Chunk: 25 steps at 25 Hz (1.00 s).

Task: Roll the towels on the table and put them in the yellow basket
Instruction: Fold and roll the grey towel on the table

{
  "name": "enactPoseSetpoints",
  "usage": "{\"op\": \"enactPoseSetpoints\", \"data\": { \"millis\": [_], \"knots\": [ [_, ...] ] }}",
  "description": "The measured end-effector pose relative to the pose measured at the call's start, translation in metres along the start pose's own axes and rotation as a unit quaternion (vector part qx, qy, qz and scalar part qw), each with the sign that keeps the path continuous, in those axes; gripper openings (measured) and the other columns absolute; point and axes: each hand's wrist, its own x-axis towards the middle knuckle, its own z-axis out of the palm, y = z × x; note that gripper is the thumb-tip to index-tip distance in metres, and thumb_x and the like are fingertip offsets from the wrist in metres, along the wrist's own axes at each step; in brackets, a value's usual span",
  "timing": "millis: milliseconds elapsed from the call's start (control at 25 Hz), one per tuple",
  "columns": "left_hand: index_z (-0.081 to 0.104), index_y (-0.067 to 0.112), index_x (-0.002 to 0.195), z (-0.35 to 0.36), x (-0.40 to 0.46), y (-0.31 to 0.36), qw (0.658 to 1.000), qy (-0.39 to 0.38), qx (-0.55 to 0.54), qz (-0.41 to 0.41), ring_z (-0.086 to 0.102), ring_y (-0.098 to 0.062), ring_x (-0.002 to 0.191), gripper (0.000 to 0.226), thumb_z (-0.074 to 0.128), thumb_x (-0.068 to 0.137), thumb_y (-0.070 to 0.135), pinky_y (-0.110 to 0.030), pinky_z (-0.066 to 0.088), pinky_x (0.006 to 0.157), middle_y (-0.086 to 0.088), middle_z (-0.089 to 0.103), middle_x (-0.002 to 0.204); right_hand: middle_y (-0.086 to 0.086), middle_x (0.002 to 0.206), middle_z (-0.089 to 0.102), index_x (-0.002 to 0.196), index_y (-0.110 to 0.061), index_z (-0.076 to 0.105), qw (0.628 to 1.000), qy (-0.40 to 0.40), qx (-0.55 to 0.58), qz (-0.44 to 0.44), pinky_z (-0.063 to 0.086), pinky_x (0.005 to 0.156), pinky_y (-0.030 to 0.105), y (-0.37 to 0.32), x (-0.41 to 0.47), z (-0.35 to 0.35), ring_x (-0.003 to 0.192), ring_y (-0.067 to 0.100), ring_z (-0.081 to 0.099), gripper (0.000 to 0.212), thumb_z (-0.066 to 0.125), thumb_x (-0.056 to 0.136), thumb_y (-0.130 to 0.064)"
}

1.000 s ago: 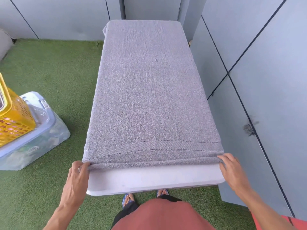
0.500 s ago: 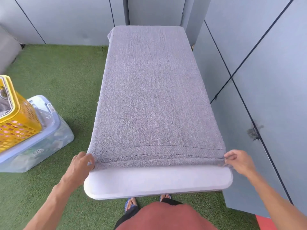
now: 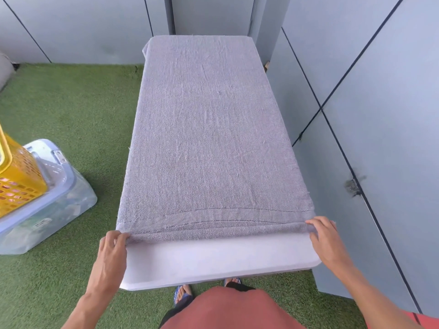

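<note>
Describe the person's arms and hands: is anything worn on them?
Both forearms are bare, with no sleeves in view. The left hand and right hand show no gloves, rings, watch or bracelets. Lower down, a reddish-brown garment covers the body.

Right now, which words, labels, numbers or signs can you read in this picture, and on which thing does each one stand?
No text can be read here.
White label on the clear storage box: dark print is there, but too small and blurred to read.
Grey towel: no print, only a stitched band near the edge that the left hand and right hand hold.
Yellow basket: no text visible.
Table: no text visible.
</note>
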Motion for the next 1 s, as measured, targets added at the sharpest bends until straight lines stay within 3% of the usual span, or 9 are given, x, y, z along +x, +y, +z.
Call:
{"op": "enactPoseSetpoints", "data": {
  "millis": [200,320,400,480,560,720,840,1000],
  "knots": [
    [0.061,0.0,0.11,-0.007,0.01,-0.012,0.999,-0.033,0.032,0.024,0.052,-0.026,0.091,0.037,0.053,0.078,-0.018,-0.042,0.052,0.079,-0.011,0.06,0.102,0.01,0.102,0.067,0.104,-0.001,0.068,0.999,-0.033,-0.003,0.01,0.038,0.093,0.037,0.002,-0.001,-0.006,0.101,0.032,0.059,0.033,0.052,0.082,0.018],
    [0.064,0.008,0.111,-0.019,0.022,-0.025,0.99,-0.137,-0.022,-0.007,0.056,-0.017,0.088,0.031,0.047,0.09,-0.007,-0.029,0.05,0.077,-0.003,0.062,0.103,0.004,0.104,0.067,0.104,-0.01,0.07,0.993,-0.097,0.066,0.027,0.044,0.09,0.036,0.012,-0.006,-0.026,0.101,0.024,0.061,0.031,0.053,0.087,0.009],
    [0.067,0.014,0.104,-0.026,0.039,-0.029,0.978,-0.183,-0.08,-0.056,0.06,-0.016,0.086,0.027,0.051,0.091,-0.004,-0.025,0.048,0.074,-0.003,0.065,0.101,0.003,0.096,0.069,0.092,-0.021,0.069,0.981,-0.12,0.132,0.074,0.047,0.085,0.034,0.008,0.009,-0.037,0.092,0.022,0.064,0.031,0.061,0.083,0.007],
    [0.066,0.021,0.09,-0.031,0.052,-0.028,0.978,-0.161,-0.117,-0.066,0.059,-0.016,0.084,0.025,0.058,0.087,-0.003,-0.026,0.046,0.072,-0.001,0.064,0.095,0.003,0.086,0.066,0.076,-0.028,0.062,0.981,-0.079,0.146,0.104,0.047,0.082,0.036,-0.004,0.024,-0.038,0.084,0.023,0.062,0.038,0.066,0.077,0.009],
    [0.061,0.025,0.08,-0.033,0.051,-0.023,0.992,-0.098,-0.071,-0.042,0.053,-0.019,0.083,0.025,0.065,0.084,0.001,-0.032,0.044,0.07,0.001,0.059,0.088,0.002,0.081,0.058,0.068,-0.029,0.059,0.993,-0.009,0.079,0.089,0.043,0.083,0.038,-0.013,0.023,-0.03,0.082,0.026,0.058,0.041,0.068,0.073,0.01],
    [0.062,0.007,0.096,-0.009,0.008,-0.006,0.999,0.024,0.007,0.029,0.048,-0.026,0.087,0.034,0.059,0.074,-0.019,-0.041,0.052,0.069,-0.008,0.059,0.097,0.008,0.091,0.059,0.094,-0.006,0.066,0.998,0.036,-0.011,0.041,0.041,0.084,0.039,-0.021,-0.012,-0.009,0.093,0.034,0.053,0.025,0.065,0.076,0.01],
    [0.055,0.002,0.111,0.002,-0.008,0.004,0.999,0.031,0.013,0.037,0.043,-0.031,0.102,0.052,0.063,0.066,-0.022,-0.047,0.056,0.076,-0.014,0.053,0.111,0.011,0.101,0.059,0.105,-0.001,0.063,0.998,0.043,-0.046,-0.013,0.034,0.091,0.034,-0.02,-0.019,-0.003,0.098,0.033,0.052,0.038,0.073,0.07,0.004],
    [0.059,0.001,0.109,-0.001,0.017,-0.001,1.0,-0.002,0.0,0.021,0.051,-0.031,0.097,0.039,0.056,0.077,-0.02,-0.047,0.054,0.075,-0.013,0.058,0.108,0.01,0.106,0.058,0.108,-0.004,0.063,0.998,-0.023,-0.022,0.046,0.039,0.092,0.038,-0.017,0.01,-0.008,0.103,0.031,0.049,0.027,0.058,0.084,0.007]
  ]
}}
